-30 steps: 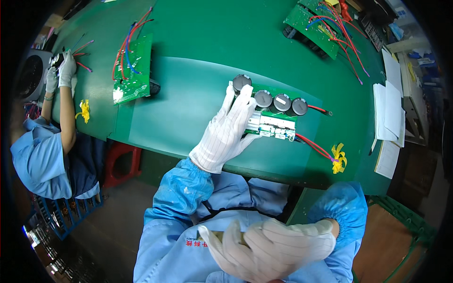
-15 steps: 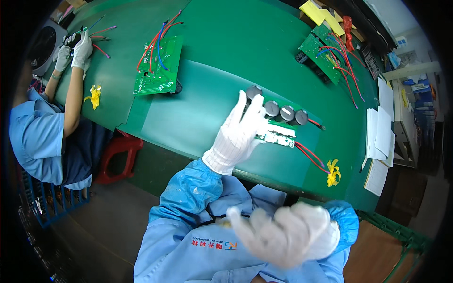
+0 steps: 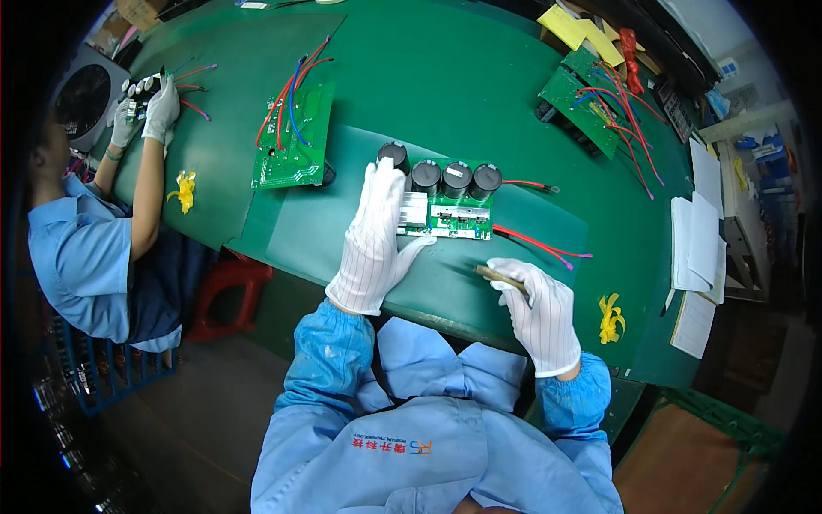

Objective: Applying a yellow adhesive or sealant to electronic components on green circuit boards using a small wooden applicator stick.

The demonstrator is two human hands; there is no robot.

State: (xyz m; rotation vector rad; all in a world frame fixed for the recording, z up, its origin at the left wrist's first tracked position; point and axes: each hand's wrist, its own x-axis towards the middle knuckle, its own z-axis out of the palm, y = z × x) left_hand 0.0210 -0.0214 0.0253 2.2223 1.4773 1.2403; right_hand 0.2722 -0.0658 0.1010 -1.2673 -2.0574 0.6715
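A green circuit board with several black round capacitors and red wires lies on a green mat. My left hand, in a white striped glove, rests flat on the board's left end. My right hand, also gloved, sits at the near table edge and grips a thin brown stick-like tool whose tip points left toward the board.
A second green board with red and blue wires lies to the left, a third board at the far right. White papers and yellow ties lie right. A co-worker in blue handles parts at the far left.
My right hand has come up from my lap to the table edge and now holds the brown tool. My left hand stays on the board.
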